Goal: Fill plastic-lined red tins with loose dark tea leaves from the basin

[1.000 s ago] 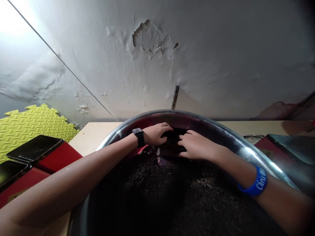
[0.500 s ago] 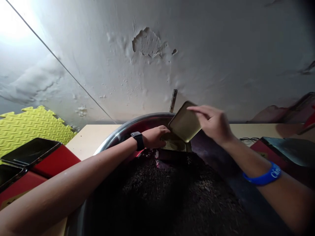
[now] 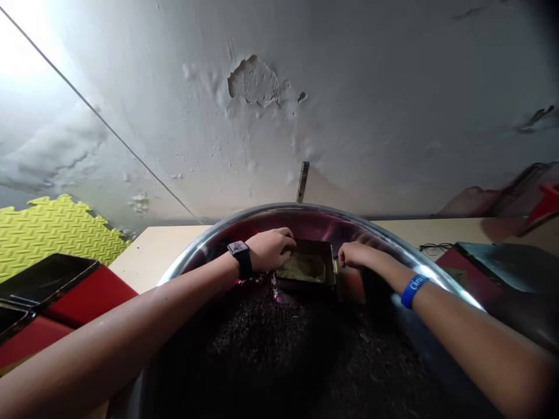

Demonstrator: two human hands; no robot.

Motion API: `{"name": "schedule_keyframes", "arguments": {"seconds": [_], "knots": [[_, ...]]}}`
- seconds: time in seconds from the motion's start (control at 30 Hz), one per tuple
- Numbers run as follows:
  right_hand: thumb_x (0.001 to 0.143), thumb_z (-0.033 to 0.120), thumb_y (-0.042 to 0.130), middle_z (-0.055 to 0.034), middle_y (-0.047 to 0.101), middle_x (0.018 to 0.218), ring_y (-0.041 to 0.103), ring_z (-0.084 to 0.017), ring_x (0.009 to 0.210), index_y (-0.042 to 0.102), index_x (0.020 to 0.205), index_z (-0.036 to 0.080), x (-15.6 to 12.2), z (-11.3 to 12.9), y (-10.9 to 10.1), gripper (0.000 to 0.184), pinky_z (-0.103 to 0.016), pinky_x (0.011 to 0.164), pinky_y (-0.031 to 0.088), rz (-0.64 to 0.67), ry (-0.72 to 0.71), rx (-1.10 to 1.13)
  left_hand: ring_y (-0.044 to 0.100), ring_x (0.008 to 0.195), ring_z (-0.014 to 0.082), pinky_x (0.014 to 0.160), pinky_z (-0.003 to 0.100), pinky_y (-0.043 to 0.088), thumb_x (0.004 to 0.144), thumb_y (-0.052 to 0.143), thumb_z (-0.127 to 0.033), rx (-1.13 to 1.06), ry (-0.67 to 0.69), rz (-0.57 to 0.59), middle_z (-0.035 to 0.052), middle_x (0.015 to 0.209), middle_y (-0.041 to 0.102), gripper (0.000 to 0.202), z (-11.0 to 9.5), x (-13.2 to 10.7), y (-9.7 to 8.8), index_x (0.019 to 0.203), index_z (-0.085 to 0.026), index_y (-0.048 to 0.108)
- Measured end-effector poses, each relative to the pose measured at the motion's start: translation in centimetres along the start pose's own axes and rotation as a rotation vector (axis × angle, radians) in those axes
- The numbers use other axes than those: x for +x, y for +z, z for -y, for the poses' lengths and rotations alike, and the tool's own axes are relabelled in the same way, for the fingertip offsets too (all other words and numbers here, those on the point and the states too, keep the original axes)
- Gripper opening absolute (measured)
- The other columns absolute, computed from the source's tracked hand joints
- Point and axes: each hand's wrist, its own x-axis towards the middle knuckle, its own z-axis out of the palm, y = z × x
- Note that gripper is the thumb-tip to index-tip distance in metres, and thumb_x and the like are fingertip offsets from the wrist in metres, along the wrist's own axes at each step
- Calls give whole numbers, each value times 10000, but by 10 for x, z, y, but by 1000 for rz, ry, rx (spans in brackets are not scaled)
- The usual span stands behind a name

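Note:
A wide steel basin holds a heap of dark loose leaves. At its far side sits a small rectangular tin, open, with a pale lining showing inside. My left hand, with a black watch at the wrist, curls around the tin's left edge. My right hand, with a blue wristband on the forearm, is closed just right of the tin. It rests on the top of a flat lid that stands on edge in the leaves.
The basin rests on a pale table against a peeling white wall. Red boxes with dark lids lie at the left by a yellow foam mat. Another red box and a black cable are at the right.
Both hands were on the shut tin. My right hand then lifted the lid off and up, and has now brought it down to the tin's right side. The tin now stands open.

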Motion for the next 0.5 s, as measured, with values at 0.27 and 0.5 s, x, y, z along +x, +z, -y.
{"name": "schedule_keyframes", "arguments": {"seconds": [0.27,0.5], "knots": [[872,355,316,-68,650,882,574,-171,811,645,832,186,-36,46,-41,372,-261,735,375,-516,-376,67,554,854,162,803,268,448,778,443,-236,-35,-1,39,74,1006,555,249,3,0,1,938,-143,610],[774,149,445,-175,647,892,609,-232,829,644,937,107,-55,101,-10,261,-281,707,401,-28,-379,-222,533,958,163,901,257,401,785,368,-125,-33,60,-2,81,1056,550,315,1,3,6,998,-137,600]]}}
